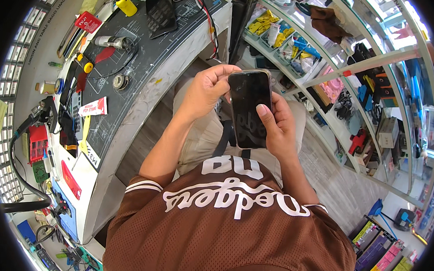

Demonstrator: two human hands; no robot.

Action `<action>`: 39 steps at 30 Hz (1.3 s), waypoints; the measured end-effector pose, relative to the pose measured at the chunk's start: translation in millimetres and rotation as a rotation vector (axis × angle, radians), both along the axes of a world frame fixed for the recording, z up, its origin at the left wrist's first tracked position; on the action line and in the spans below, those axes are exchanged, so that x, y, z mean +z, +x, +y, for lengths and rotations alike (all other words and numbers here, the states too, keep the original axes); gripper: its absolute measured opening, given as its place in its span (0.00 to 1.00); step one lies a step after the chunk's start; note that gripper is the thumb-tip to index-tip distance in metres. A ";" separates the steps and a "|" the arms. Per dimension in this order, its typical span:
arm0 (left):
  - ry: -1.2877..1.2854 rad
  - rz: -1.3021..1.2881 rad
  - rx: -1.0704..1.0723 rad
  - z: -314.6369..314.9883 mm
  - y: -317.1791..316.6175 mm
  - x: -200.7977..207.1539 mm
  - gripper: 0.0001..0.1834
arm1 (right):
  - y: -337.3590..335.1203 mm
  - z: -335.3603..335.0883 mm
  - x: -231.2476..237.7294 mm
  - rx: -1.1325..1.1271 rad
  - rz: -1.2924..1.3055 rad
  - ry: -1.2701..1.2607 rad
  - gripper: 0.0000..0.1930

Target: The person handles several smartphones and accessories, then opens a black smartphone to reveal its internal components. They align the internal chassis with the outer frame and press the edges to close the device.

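Note:
A smartphone [250,100] with a dark, glossy screen is held upright above my lap, between both hands. My right hand [278,124] wraps its right edge, the thumb lying on the lower part of the glass and the fingers behind. At the upper left corner, my left hand [210,88] pinches the phone's edge between thumb and curled fingers; its fingertips are partly hidden. Faint reflections show on the screen, which looks unlit.
On my left runs a workbench with a dark mat [132,74], carrying another phone [159,17], a yellow bottle [125,5], a white-and-red tube [94,107] and a red tray [38,144]. Cables [210,25] hang over its edge. Glass shelves [323,82] with packets and boxes stand on the right.

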State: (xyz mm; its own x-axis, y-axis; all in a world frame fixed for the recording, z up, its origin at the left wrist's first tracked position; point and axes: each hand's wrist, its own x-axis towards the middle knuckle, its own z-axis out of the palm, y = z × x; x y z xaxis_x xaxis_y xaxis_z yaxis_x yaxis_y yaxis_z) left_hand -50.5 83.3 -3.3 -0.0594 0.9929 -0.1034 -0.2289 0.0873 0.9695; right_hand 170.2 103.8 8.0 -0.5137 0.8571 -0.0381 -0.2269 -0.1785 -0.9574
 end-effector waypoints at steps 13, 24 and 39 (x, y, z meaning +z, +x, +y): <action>-0.007 -0.044 -0.196 -18.2 10.5 10.0 0.22 | 15.7 49.5 24.2 0.145 -0.800 0.519 0.25; 0.067 0.142 -0.188 -6.2 18.1 5.4 0.16 | 25.9 51.6 32.1 0.126 -0.865 0.978 0.25; -0.107 -0.511 -0.400 31.8 72.6 -22.0 0.25 | 75.3 63.8 41.8 0.085 -1.069 0.642 0.36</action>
State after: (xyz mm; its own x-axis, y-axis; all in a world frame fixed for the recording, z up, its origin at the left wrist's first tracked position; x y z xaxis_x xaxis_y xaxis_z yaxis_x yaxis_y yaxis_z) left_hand 22.1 115.1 -25.2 0.3950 0.9108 -0.1203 -0.5880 0.3513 0.7286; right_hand 245.5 167.6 49.8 -0.5377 0.8412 -0.0577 0.7070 0.4125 -0.5744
